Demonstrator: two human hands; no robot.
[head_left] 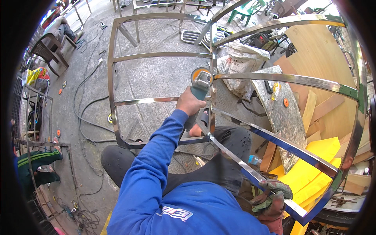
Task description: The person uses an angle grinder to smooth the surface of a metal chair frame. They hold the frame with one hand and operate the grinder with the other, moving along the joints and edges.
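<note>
My left hand, bare, with a blue sleeve, is closed around the teal body of an angle grinder. Its orange disc is up against or just beside the upright of a shiny metal tube frame; I cannot tell whether they touch. At the lower right my right hand wears a worn grey and reddish glove. Its fingers are wrapped round a lower bar of that same frame, near a corner with blue film on it. The frame stands open around my bent legs, with several crossbars.
White sacks and a stained board lie beyond the frame on the right, near plywood and yellow sheets. Black cables snake over the concrete at left. Another person in dark green trousers is at the left edge, near more metal frames.
</note>
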